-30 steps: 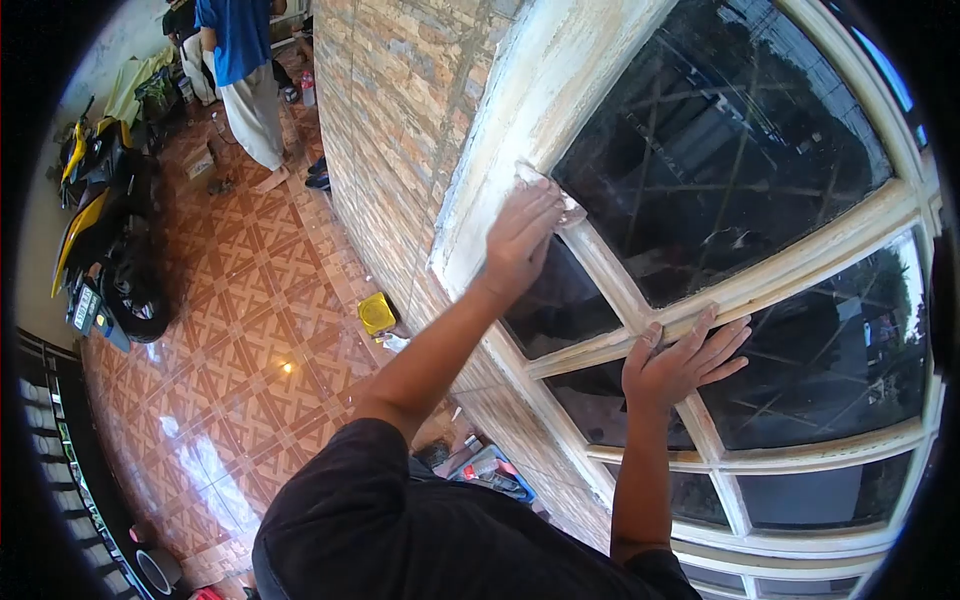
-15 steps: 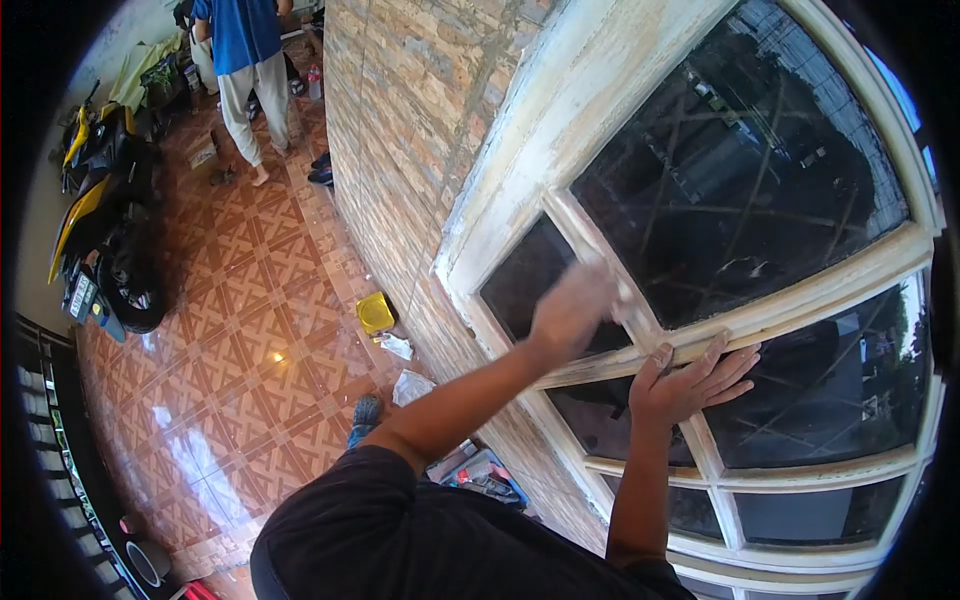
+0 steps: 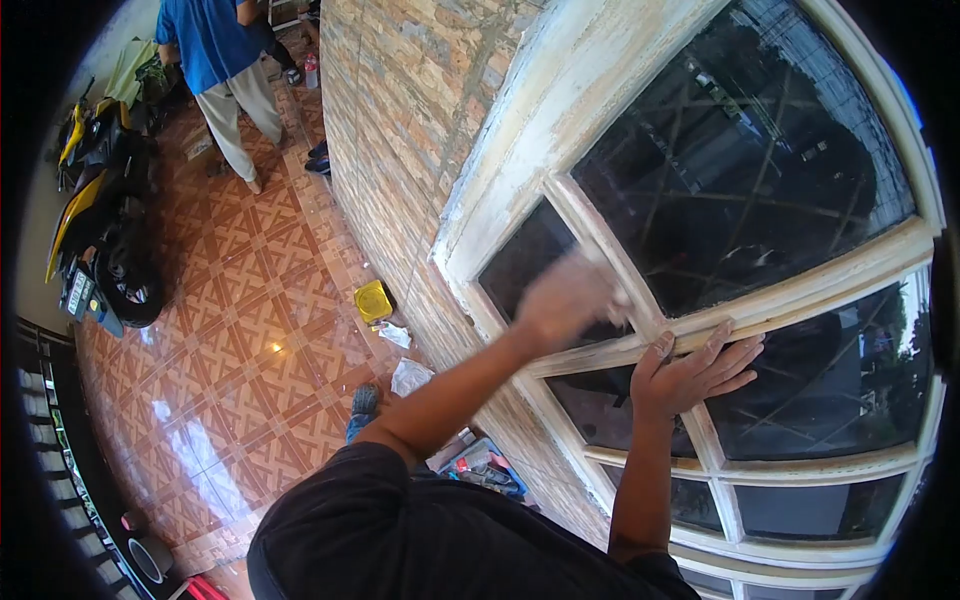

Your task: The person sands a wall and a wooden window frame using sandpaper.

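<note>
A window frame [image 3: 550, 133] of worn, whitish-painted wood holds several dark glass panes [image 3: 740, 170]. My left hand [image 3: 570, 298] is smeared by motion over the short bar between a small pane and the large upper pane. Its fingers are too blurred to read, and anything inside them is hidden. Lower right, my right hand [image 3: 685, 378] lies against the horizontal wooden bar [image 3: 800, 293], its fingers spread and its thumb apart. Nothing shows in that hand.
Left of the window runs a stone-tiled wall [image 3: 410, 130]. On the patterned floor [image 3: 250, 330] are a yellow container [image 3: 373, 301], crumpled white material [image 3: 410, 377] and a tray of items [image 3: 487, 468]. A motorcycle [image 3: 110, 240] and a person in blue [image 3: 205, 45] are farther back.
My left hand has shifted slightly left and down along the bar, still blurred. My right hand stays in place. The person in the back has changed stance and stands a little farther left.
</note>
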A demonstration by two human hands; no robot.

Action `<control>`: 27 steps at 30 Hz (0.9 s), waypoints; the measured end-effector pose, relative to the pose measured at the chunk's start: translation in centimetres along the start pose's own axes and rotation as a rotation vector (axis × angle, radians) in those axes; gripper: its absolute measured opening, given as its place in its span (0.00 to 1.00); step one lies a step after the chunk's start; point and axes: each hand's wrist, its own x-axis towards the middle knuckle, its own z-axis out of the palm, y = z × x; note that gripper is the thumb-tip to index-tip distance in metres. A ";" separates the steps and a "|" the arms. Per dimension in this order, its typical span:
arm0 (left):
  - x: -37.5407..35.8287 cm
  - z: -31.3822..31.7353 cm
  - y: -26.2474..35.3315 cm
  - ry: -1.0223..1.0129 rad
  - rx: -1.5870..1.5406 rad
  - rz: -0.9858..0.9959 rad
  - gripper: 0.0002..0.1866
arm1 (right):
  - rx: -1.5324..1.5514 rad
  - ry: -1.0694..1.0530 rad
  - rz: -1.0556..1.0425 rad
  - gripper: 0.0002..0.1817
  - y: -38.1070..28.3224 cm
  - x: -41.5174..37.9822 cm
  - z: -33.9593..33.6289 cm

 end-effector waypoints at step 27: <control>-0.6 -16.2 7.6 -0.276 -0.603 -1.198 0.14 | 2.025 -0.768 0.643 0.29 -13.6 -6.5 -4.6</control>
